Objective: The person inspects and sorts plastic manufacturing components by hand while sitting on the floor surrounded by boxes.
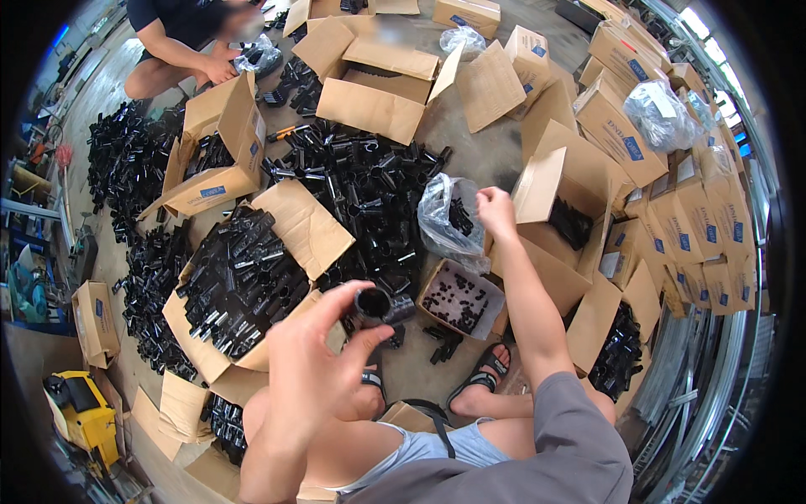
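Observation:
My left hand (315,349) is raised in front of my lap, thumb and fingers closed round a black tubular fitting (374,303) whose round open end shows. Farther off to the right, my right hand (497,212) has its fingers curled together at the edge of a clear plastic bag (436,225). Black parts lie inside that bag. Whether those fingers pinch the bag or a small part cannot be made out. Just nearer than the bag stands a small box (497,312) with little black pieces scattered in it.
Piles of black fittings (369,193) cover the floor ahead. An open carton (332,239) heaped with more stands at left; another open carton (525,277) is at right. Stacked cartons (684,214) line the right side. A co-worker's hands (220,64) hold a plastic bag at far left.

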